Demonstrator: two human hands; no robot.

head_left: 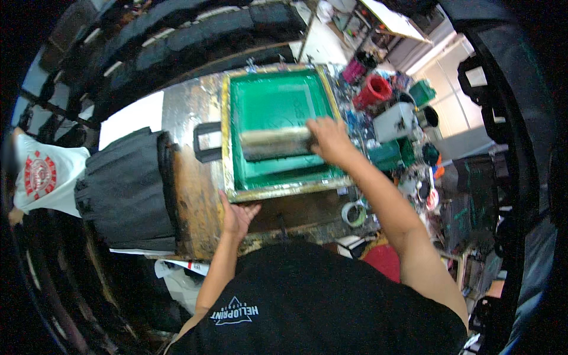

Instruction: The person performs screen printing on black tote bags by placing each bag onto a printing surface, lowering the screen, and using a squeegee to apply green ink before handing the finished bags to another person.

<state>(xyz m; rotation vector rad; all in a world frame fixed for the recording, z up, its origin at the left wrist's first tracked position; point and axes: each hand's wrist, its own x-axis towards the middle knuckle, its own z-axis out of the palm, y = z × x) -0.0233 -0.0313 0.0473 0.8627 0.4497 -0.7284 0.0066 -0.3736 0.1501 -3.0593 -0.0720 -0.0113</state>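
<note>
My right hand is closed round the right end of a wide squeegee with a pale, worn upper edge. The squeegee lies crosswise over the green mesh of a screen-printing frame. Faint pattern marks show in the mesh beyond it. At the frame's near left corner is my left hand, its thumb up and fingers stretched out beneath the near edge; whether it touches the frame I cannot tell. A black strap loop sticks out past the frame's left side onto the worn wooden table.
Left on the table lies a stack of black fabric pieces, beside a white sheet. A person in a white printed shirt is at the far left. Along the right stand a red container, a grey jug and several other pots.
</note>
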